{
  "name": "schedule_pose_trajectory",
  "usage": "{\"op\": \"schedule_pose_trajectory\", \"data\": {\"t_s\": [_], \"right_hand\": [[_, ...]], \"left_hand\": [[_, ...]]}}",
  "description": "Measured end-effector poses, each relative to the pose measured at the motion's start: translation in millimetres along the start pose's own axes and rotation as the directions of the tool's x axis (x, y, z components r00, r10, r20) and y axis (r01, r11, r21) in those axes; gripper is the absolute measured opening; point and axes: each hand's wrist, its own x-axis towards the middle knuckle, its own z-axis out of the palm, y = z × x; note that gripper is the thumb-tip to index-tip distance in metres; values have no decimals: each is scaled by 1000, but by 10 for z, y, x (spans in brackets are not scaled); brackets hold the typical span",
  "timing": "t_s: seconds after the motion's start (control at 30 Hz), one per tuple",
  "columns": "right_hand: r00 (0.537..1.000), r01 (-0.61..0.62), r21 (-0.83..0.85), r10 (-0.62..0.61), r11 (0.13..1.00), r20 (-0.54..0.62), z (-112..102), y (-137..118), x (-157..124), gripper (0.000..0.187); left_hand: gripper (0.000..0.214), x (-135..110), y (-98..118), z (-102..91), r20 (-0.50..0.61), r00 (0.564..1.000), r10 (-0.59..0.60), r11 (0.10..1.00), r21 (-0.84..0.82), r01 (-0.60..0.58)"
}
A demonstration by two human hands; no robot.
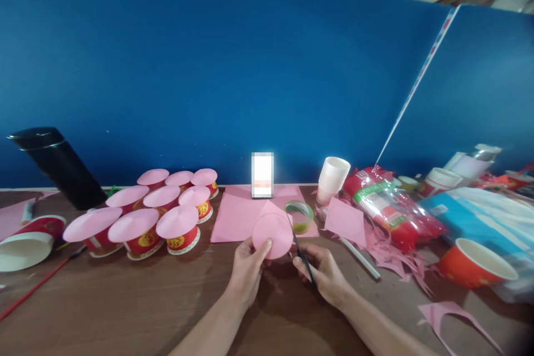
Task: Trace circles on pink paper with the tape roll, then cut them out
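Note:
My left hand (pixel 247 268) pinches the lower left edge of a round pink paper disc (pixel 273 233), thumb on top. A corner of paper still juts above the disc's drawn outline. At the disc's right edge, my right hand (pixel 319 273) is closed around dark-handled scissors (pixel 306 265), whose blades point up along the paper. Just beyond the disc lies a stack of pink paper sheets (pixel 233 208), with a roll of green tape (pixel 299 217) resting on it.
Several red paper cups topped with pink discs (pixel 177 222) stand on the left, near a black flask (pixel 58 167). A lit phone (pixel 262 175) leans at the back. Rightward are stacked white cups (pixel 332 178), pink scraps (pixel 392 253), a red plastic package (pixel 375 194) and an orange cup (pixel 467 267).

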Motion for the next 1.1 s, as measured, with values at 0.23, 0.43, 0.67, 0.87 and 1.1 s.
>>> {"op": "schedule_pose_trajectory", "data": {"t_s": [0.23, 0.43, 0.67, 0.87, 1.1], "right_hand": [[1000, -4, -24, 4, 1000, -11, 1, 8, -2, 33], [1000, -14, -32, 14, 999, -8, 0, 24, 2, 33], [1000, -7, -27, 7, 1000, -8, 2, 25, -6, 32], [1000, -19, -39, 18, 999, -16, 4, 30, -3, 33], [1000, -23, -47, 22, 999, -18, 8, 17, 2, 33]], "left_hand": [[30, -1, -2, -7, 12, 1000, 0, 1000, -22, 0], [28, -3, 10, -1, 4, 1000, -6, 1000, -30, 6], [28, 3, -18, -27, 34, 999, 11, 999, -34, -10], [34, -12, 8, 1, 14, 1000, 7, 998, -58, -6], [35, -2, 6, 3, 12, 1000, 3, 999, -52, -2]]}}
